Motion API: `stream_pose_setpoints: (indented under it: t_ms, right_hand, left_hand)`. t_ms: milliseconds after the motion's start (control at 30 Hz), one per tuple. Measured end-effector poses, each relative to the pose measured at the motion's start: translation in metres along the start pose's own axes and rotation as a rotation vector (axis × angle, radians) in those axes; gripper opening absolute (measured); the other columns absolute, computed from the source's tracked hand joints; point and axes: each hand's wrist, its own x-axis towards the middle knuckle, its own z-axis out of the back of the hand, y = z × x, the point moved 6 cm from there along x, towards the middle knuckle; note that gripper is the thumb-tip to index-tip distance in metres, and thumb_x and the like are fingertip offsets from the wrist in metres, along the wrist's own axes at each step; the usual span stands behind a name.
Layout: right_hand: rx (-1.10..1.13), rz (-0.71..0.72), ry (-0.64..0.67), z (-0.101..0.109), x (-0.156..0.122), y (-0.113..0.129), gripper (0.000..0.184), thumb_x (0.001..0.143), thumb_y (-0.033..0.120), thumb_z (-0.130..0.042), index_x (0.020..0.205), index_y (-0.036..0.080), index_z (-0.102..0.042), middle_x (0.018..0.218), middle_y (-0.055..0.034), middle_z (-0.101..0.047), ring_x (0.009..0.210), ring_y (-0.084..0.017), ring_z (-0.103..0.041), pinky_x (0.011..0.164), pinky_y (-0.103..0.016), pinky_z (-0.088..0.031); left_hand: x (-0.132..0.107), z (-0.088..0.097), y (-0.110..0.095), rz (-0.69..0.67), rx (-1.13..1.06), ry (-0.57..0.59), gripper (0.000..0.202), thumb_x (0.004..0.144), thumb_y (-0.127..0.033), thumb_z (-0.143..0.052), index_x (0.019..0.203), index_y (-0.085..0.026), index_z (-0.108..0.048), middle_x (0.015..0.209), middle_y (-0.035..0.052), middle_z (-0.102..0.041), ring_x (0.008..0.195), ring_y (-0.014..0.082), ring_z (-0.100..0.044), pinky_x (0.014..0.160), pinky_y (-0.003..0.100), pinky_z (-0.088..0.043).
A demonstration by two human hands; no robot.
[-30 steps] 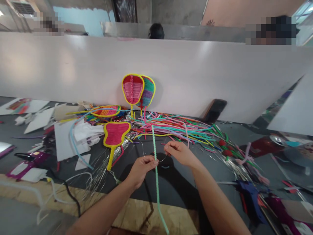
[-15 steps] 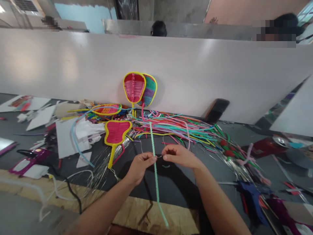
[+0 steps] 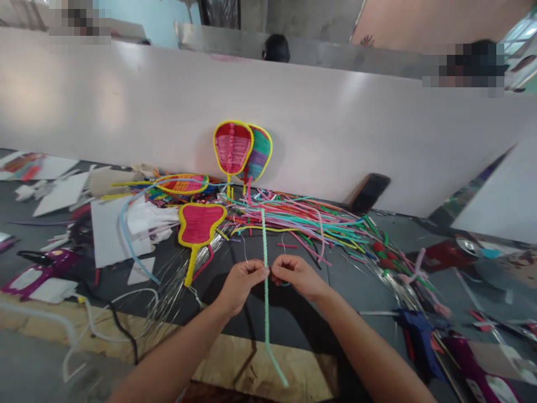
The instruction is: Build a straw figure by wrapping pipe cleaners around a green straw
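A long mint-green pipe cleaner (image 3: pixel 267 313), twisted in look and bent near its lower end, stands nearly upright in the picture between my hands. My left hand (image 3: pixel 241 284) pinches it about midway with thumb and forefinger. Close on its right, my right hand (image 3: pixel 300 275) is closed in a pinch on a thin wire (image 3: pixel 283 240), whose loose end curves up above the fingers. Another fine wire end rises over the left hand. Fingertips of both hands almost meet at the pipe cleaner and hide the wire's crossing there.
A pink-and-yellow fan (image 3: pixel 202 224) lies left of my hands; two more fans (image 3: pixel 233 148) lean on the white partition (image 3: pixel 335 123). Behind lies a heap of coloured pipe cleaners (image 3: pixel 302 215). A phone (image 3: pixel 369 193), a red can (image 3: pixel 444 253) and a blue glue gun (image 3: pixel 422 341) are on the right.
My right hand has moved left, closer to the pipe cleaner and my left hand. The wire stretch that showed between the hands is now mostly hidden. The view has shifted slightly.
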Motion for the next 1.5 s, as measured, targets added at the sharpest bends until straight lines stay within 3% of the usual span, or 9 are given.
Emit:
stream_pose_setpoints:
  t_ms: [400,633,800,967,1167,1500]
  right_hand:
    - [0.145,0.078,-0.245,0.011,-0.031,-0.026,0.024,0.07,0.037,-0.073,0.074,0.017,-0.061,0.065,0.0031,-0.057,0.056,-0.009,-0.052,0.057,-0.022,-0.04]
    - [-0.022,0.188,-0.324,0.015,-0.035,-0.023,0.019,0.076,0.036,-0.066,0.076,0.018,-0.058,0.065,0.0034,-0.055,0.06,-0.01,-0.051,0.062,-0.023,-0.04]
    - [-0.043,0.23,-0.393,0.013,-0.035,-0.022,0.019,0.077,0.035,-0.064,0.073,0.018,-0.057,0.064,0.0037,-0.054,0.059,-0.01,-0.05,0.062,-0.024,-0.04]
    - [-0.018,0.228,-0.379,0.016,-0.034,-0.028,0.018,0.077,0.035,-0.065,0.073,0.018,-0.058,0.064,0.0031,-0.056,0.06,-0.01,-0.052,0.063,-0.024,-0.041]
    - [0.192,0.143,-0.249,0.016,-0.032,-0.038,0.032,0.068,0.03,-0.075,0.096,0.021,-0.062,0.077,0.0017,-0.061,0.066,-0.011,-0.057,0.066,-0.026,-0.046]
    - [0.153,0.162,-0.303,0.014,-0.032,-0.041,0.016,0.072,0.031,-0.072,0.076,0.019,-0.062,0.065,0.0039,-0.057,0.058,-0.008,-0.053,0.06,-0.022,-0.042]
  left_hand:
    - [-0.003,-0.008,0.017,0.075,0.044,0.0,0.022,0.063,-0.032,-0.075,0.062,-0.013,-0.064,0.063,-0.0009,-0.056,0.063,0.0107,-0.046,0.065,0.024,-0.036]
    - [-0.003,-0.012,0.021,0.098,0.052,-0.012,0.023,0.064,-0.031,-0.074,0.058,-0.013,-0.062,0.056,-0.0039,-0.049,0.056,0.0081,-0.038,0.058,0.022,-0.03]
    - [-0.002,-0.013,0.022,0.102,0.015,-0.038,0.021,0.062,-0.03,-0.076,0.06,-0.013,-0.064,0.057,-0.0022,-0.054,0.058,0.0094,-0.044,0.06,0.023,-0.033]
    - [-0.002,-0.012,0.023,0.105,-0.007,-0.04,0.019,0.064,-0.029,-0.076,0.061,-0.013,-0.066,0.058,-0.002,-0.058,0.058,0.0086,-0.046,0.06,0.022,-0.035]
    - [-0.002,-0.012,0.025,0.121,-0.029,-0.008,0.019,0.066,-0.03,-0.075,0.062,-0.013,-0.065,0.063,0.0001,-0.062,0.064,0.0106,-0.052,0.066,0.023,-0.038]
    - [-0.001,-0.013,0.027,0.081,0.047,0.025,0.021,0.066,-0.03,-0.074,0.063,-0.013,-0.063,0.064,-0.001,-0.058,0.064,0.0105,-0.049,0.066,0.023,-0.039]
